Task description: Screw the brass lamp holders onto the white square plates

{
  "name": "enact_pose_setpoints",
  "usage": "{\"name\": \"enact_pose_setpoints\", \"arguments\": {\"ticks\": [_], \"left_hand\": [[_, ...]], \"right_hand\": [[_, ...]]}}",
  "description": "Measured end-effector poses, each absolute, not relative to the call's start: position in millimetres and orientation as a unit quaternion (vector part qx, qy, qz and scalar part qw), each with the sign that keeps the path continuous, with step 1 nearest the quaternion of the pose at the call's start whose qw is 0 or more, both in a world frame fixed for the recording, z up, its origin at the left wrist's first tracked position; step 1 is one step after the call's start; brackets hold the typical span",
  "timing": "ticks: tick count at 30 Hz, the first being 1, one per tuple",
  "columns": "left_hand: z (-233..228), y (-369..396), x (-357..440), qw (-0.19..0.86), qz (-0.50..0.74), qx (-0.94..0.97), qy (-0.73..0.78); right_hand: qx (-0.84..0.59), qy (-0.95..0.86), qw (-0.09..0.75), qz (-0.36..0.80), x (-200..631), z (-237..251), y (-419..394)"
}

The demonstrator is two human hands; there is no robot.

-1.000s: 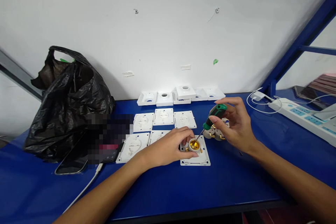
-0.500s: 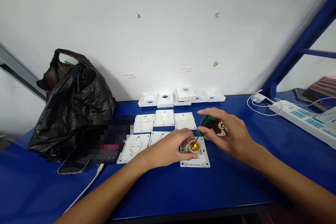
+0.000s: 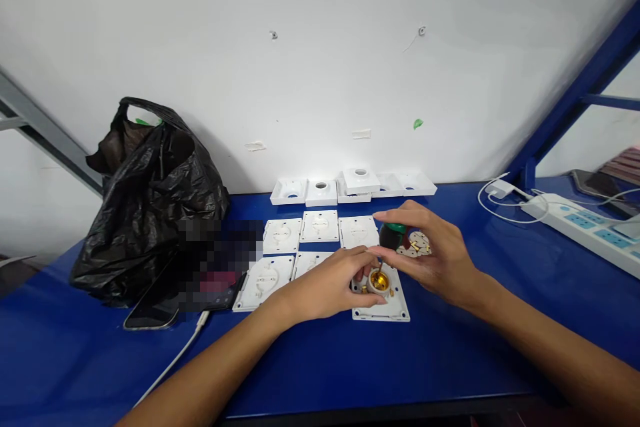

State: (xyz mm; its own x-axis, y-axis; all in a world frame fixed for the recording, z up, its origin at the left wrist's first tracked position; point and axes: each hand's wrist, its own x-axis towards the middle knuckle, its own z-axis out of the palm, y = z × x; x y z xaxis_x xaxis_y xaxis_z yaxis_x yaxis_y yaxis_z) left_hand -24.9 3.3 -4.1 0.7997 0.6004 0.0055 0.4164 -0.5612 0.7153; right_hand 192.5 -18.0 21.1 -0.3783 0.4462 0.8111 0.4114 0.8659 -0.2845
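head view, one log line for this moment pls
left hand: steadies lamp socket on white plate | right hand: holds green screwdriver, tip in socket | table: blue

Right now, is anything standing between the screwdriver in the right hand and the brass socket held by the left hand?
Nothing visible. The screwdriver in the right hand points straight down into the brass socket, which the left hand steadies from the side.

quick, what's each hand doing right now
Left hand: closed on the lamp socket, steadying it on its white plate.
Right hand: closed on the green-handled screwdriver, tip in the socket.
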Motion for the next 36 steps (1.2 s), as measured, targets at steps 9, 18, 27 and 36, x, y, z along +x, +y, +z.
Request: {"name": "enact_pose_setpoints", "arguments": {"ticks": [9,18,27,36], "left_hand": [[-5.3,5.0,-23.5,0.357,0.114,0.88,0.293],[-4.9,4.8,-22.4,0.353,0.123,0.88,0.293],[-4.6,4.1,-23.4,0.352,0.117,0.877,0.305],[-8.9,4.2,-24.2,0.343,0.11,0.883,0.301]], "right_hand": [[-0.316,-0.768,0.543,0.127,196.6,2.4,-20.0],[-0.313,-0.777,0.537,0.106,197.4,3.2,-17.7],[-0.298,-0.815,0.488,0.09,199.8,9.6,-24.1],[-0.298,-0.812,0.494,0.085,200.5,10.5,-21.2]]}}
